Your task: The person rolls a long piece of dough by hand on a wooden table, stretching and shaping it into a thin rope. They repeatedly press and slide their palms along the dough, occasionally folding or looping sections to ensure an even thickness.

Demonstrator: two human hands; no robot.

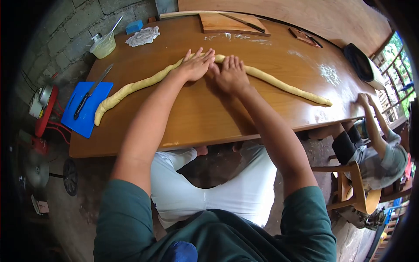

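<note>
Yellow dough rope, bowed across table, twelve o'clock. Left hand, right hand: laid over it, grip spread, clasping nothing. Blue mat, knife atop: nine o'clock.

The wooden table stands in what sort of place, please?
Probably a makeshift baking workspace: a long dough rope lies on the table, with white, flour-like smears and a knife on a blue board.

Two hands on one dough rope; at the table's left edge, one blue board, one knife; far left corner, one bowl.
</note>
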